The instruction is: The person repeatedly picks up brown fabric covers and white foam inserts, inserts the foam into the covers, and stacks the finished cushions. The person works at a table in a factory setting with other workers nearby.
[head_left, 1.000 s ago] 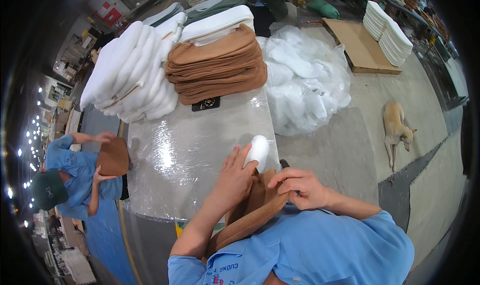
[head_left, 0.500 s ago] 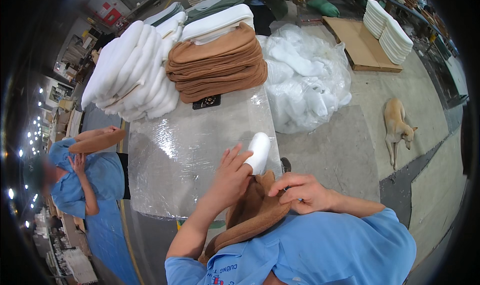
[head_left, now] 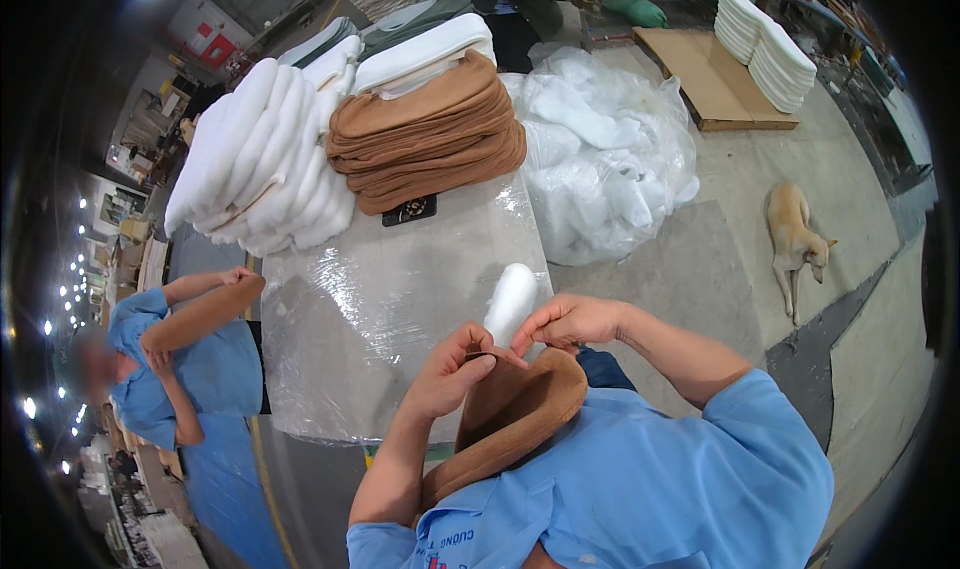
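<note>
A brown fabric cover (head_left: 515, 419) rests against my chest with its open end up. A white foam pad (head_left: 510, 302) sticks up out of that opening. My left hand (head_left: 455, 369) grips the left edge of the cover's mouth. My right hand (head_left: 570, 321) pinches the right edge beside the pad. Both hands hover over the near edge of a table wrapped in clear plastic film (head_left: 390, 309).
On the table's far side lie a stack of brown covers (head_left: 430, 139) and a pile of white foam pads (head_left: 260, 164). A co-worker in blue (head_left: 190, 354) stands at the left. A bag of white padding (head_left: 600, 159), a dog (head_left: 795, 234) and a pallet (head_left: 715, 74) are on the right floor.
My right hand has moved up from the cover to the opening beside the pad. The cover has risen around the pad. The co-worker's brown piece is no longer in sight.
</note>
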The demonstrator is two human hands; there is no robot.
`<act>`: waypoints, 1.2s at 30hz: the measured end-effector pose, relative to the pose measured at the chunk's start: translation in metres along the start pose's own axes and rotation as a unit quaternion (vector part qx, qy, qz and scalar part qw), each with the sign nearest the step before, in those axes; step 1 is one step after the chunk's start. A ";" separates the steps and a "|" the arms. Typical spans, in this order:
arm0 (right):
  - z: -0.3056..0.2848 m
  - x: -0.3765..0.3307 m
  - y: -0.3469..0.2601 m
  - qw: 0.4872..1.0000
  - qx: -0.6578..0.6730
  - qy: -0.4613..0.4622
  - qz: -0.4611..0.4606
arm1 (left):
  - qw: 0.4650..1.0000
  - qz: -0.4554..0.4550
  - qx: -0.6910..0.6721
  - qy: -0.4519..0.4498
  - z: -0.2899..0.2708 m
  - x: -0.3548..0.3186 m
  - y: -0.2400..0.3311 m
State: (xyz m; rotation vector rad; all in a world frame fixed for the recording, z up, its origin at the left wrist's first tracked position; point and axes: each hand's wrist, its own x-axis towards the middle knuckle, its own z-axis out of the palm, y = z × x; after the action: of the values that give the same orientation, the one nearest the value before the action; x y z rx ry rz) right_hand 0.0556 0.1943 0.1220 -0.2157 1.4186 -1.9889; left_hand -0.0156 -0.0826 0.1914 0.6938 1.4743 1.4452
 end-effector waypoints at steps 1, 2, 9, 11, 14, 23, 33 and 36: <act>-0.002 0.001 0.000 1.000 -0.008 -0.013 0.017 | 1.000 0.004 0.001 0.005 0.001 -0.001 0.000; -0.003 0.002 0.001 0.999 -0.015 -0.026 0.033 | 1.000 0.007 0.003 0.010 0.002 -0.002 0.001; -0.004 0.014 0.021 0.974 -0.063 -0.212 0.047 | 0.999 -0.013 -0.018 0.047 -0.002 -0.004 0.000; -0.011 0.012 0.039 0.969 0.006 -0.221 0.111 | 0.999 -0.013 -0.028 0.036 -0.002 -0.002 0.003; -0.014 0.012 0.074 0.953 0.125 -0.249 0.121 | 0.998 -0.025 -0.048 0.024 -0.005 0.005 0.005; 0.020 0.029 0.120 0.941 0.207 -0.266 0.032 | 0.993 -0.095 -0.059 0.027 -0.010 0.021 0.018; 0.039 0.008 0.067 0.975 0.014 0.161 -0.153 | 0.965 -0.253 0.006 0.067 0.000 0.037 0.045; 0.060 0.013 0.076 0.911 -0.113 0.320 -0.236 | 0.926 -0.320 0.197 0.040 0.015 0.050 0.036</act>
State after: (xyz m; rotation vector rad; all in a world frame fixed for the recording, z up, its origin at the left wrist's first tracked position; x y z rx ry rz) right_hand 0.1081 0.1263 0.0756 0.0072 2.1845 -2.4104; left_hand -0.0296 -0.0265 0.2168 0.3254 1.8564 0.6882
